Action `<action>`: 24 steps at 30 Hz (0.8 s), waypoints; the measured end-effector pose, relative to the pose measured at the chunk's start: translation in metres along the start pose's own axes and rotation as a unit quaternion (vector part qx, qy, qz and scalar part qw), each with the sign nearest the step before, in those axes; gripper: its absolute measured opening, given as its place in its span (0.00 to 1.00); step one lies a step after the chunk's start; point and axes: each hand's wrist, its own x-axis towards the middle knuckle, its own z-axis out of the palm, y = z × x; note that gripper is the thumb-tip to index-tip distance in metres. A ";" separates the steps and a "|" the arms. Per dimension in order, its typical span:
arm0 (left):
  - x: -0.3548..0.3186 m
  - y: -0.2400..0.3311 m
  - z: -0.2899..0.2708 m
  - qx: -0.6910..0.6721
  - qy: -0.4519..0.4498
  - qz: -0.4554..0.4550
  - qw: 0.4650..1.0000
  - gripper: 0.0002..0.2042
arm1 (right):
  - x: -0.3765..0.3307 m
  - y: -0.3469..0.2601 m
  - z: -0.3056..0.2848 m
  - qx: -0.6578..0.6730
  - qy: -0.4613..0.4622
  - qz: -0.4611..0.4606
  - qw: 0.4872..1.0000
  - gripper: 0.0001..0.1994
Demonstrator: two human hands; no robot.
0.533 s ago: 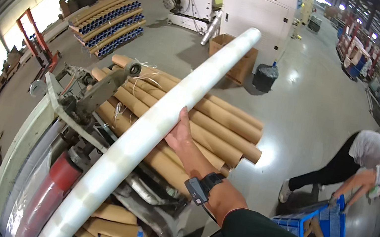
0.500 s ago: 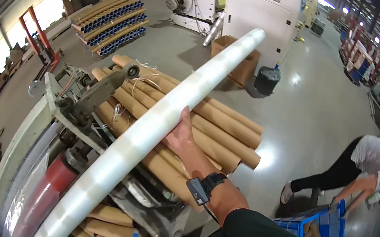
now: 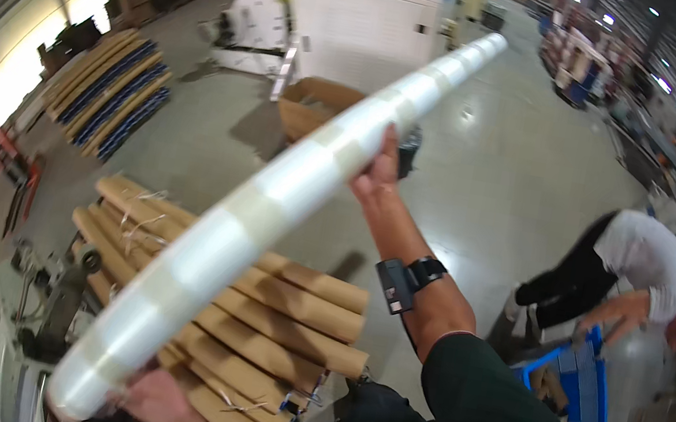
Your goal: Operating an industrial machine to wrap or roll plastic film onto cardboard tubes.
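Observation:
A long white roll (image 3: 244, 213), glossy and banded with paler and darker stripes, runs slantwise from the near left to the far right. My right hand (image 3: 379, 169) grips it from beneath toward its far half, thumb up along the side. Near its lower end, my left hand (image 3: 163, 403) reaches under the roll; it is blurred and its fingertips are hidden behind the roll. Below the roll lies a pile of brown paper-wrapped rolls (image 3: 299, 307), some tied with white string.
At the lower left stands a metal machine frame (image 3: 25, 320). A cardboard box (image 3: 311, 104) stands before a white machine cabinet (image 3: 362, 41). On the right a person (image 3: 642, 262) bends over a blue crate (image 3: 591, 405). Blue-ended rolls (image 3: 107, 92) are stacked far left.
The white roll has moved away from the machine frame and out over the brown rolls. My left hand has come into view at its lower end. The whole view has shifted to the right.

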 end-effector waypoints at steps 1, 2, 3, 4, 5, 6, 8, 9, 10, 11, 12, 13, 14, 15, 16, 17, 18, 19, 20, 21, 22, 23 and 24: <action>-0.003 -0.043 0.016 0.073 -0.066 -0.032 0.995 0.35 | -0.012 -0.005 0.012 -0.006 -0.027 -0.005 1.000 0.33; 0.007 -0.084 0.014 0.061 -0.289 -0.033 0.955 0.30 | -0.029 -0.001 0.023 0.011 -0.089 0.061 0.994 0.30; -0.008 -0.124 0.063 0.112 -0.338 0.008 0.934 0.30 | -0.067 -0.003 0.032 -0.093 -0.107 0.077 0.987 0.29; -0.025 -0.157 0.094 0.101 -0.373 0.010 0.922 0.29 | -0.095 -0.022 0.018 -0.217 -0.183 0.158 0.946 0.32; -0.010 -0.172 0.087 0.112 -0.365 -0.036 0.923 0.30 | -0.140 -0.038 0.043 -0.468 -0.309 0.122 0.819 0.32; -0.004 -0.191 0.074 0.120 -0.357 -0.095 0.921 0.30 | -0.193 -0.058 0.074 -0.688 -0.380 0.091 0.612 0.33; -0.055 -0.146 0.120 -0.053 -0.224 -0.112 0.967 0.35 | -0.260 -0.093 0.083 -0.782 -0.268 -0.380 0.415 0.38; -0.064 -0.121 0.140 -0.054 -0.203 -0.066 0.976 0.40 | -0.284 -0.105 0.099 -0.781 -0.212 -0.441 0.389 0.43; -0.078 -0.094 0.155 -0.049 -0.175 -0.024 0.983 0.45 | -0.308 -0.117 0.111 -0.780 -0.156 -0.489 0.357 0.47; -0.094 -0.071 0.170 -0.059 -0.198 -0.049 0.977 0.45 | -0.326 -0.117 0.109 -0.799 -0.152 -0.464 0.352 0.46; -0.108 -0.056 0.181 -0.070 -0.225 -0.076 0.969 0.44 | -0.338 -0.115 0.102 -0.815 -0.142 -0.439 0.349 0.46; -0.124 -0.041 0.190 -0.071 -0.259 -0.082 0.960 0.41 | -0.353 -0.113 0.092 -0.816 -0.129 -0.452 0.336 0.49; -0.140 -0.027 0.200 -0.069 -0.304 -0.069 0.948 0.39 | -0.378 -0.113 0.093 -0.763 -0.131 -0.526 0.353 0.53; -0.165 -0.019 0.210 -0.078 -0.340 -0.053 0.936 0.36 | -0.404 -0.110 0.082 -0.743 -0.101 -0.541 0.381 0.53; -0.192 -0.008 0.219 -0.085 -0.375 -0.050 0.922 0.33 | -0.434 -0.110 0.077 -0.723 -0.070 -0.556 0.404 0.53; -0.212 0.003 0.228 -0.088 -0.413 -0.042 0.905 0.30 | -0.458 -0.113 0.078 -0.728 -0.041 -0.566 0.384 0.53; -0.235 0.012 0.236 -0.088 -0.448 -0.040 0.889 0.28 | -0.483 -0.116 0.083 -0.728 -0.018 -0.532 0.431 0.51; -0.256 0.017 0.239 -0.084 -0.483 -0.038 0.870 0.25 | -0.509 -0.115 0.087 -0.721 0.005 -0.499 0.481 0.49; -0.281 0.020 0.238 -0.078 -0.519 -0.044 0.850 0.23 | -0.540 -0.122 0.090 -0.728 0.032 -0.509 0.458 0.49; -0.301 0.012 0.229 -0.023 -0.577 -0.037 0.816 0.26 | -0.573 -0.128 0.093 -0.704 0.058 -0.507 0.494 0.48; -0.330 0.012 0.220 -0.038 -0.585 -0.054 0.809 0.26 | -0.600 -0.132 0.093 -0.673 0.073 -0.504 0.536 0.48; -0.349 0.016 0.215 -0.011 -0.637 0.009 0.771 0.32 | -0.620 -0.132 0.097 -0.666 0.103 -0.475 0.565 0.50; -0.371 0.020 0.210 0.017 -0.682 0.073 0.728 0.38 | -0.641 -0.138 0.097 -0.666 0.105 -0.485 0.557 0.50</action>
